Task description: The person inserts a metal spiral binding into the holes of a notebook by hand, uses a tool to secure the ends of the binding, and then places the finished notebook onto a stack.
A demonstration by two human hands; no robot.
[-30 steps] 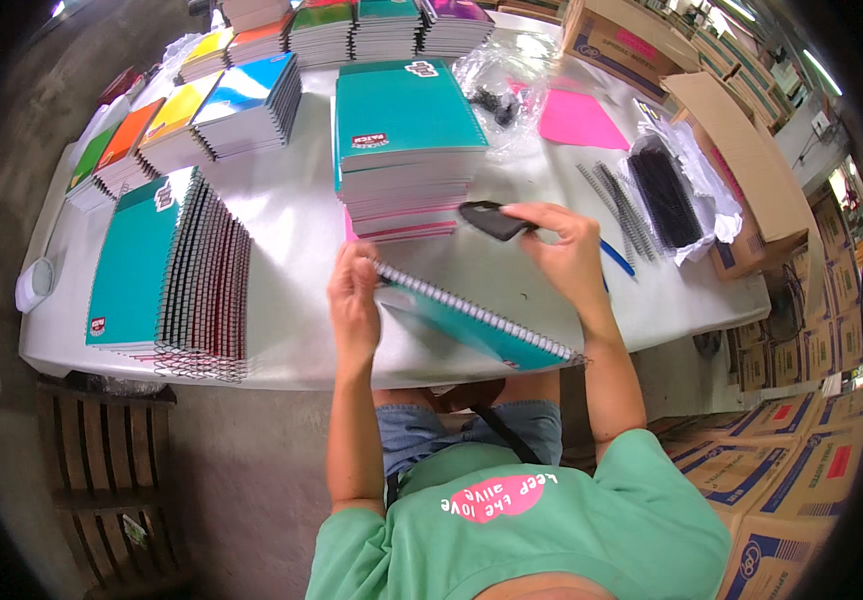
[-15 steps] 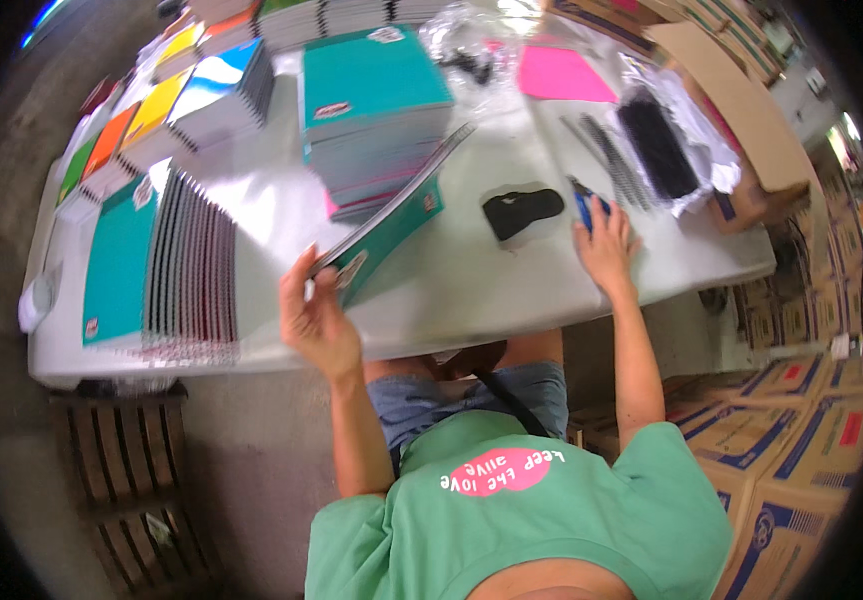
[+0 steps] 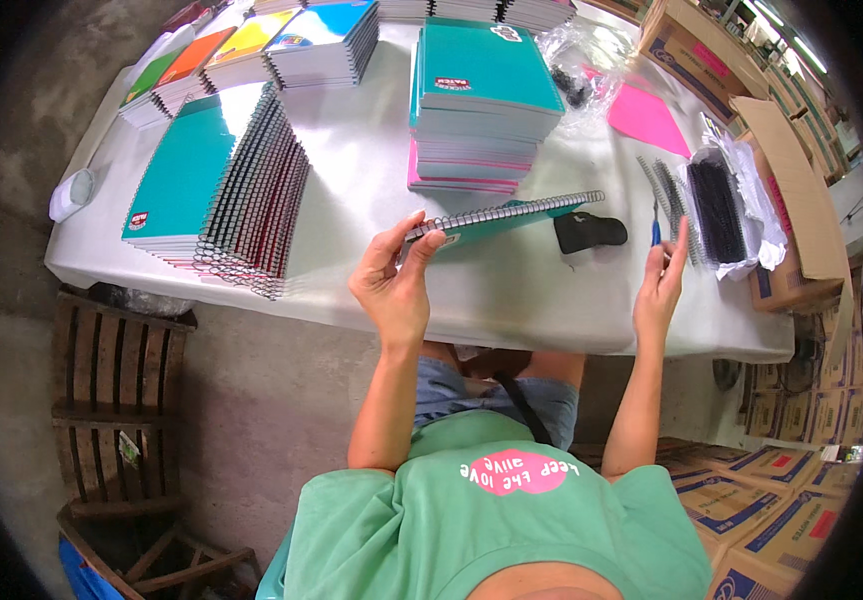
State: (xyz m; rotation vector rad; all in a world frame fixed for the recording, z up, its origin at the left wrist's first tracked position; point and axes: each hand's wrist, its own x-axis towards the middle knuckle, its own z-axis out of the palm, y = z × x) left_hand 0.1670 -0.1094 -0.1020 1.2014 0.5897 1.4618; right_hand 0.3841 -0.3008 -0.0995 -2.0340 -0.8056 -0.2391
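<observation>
Notebook stack [image 3: 486, 100] behind held notebook [image 3: 511, 215]

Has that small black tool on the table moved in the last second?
Yes. The black tool lay under the right hand near the teal notebook stack; now it rests alone on the table, right of the stack.

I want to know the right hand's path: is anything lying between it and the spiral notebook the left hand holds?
Yes: a black tool lies on the table between the right hand and the notebook.

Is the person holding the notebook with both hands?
No, only the left hand grips the teal spiral notebook; the right hand is off beside it.
</observation>
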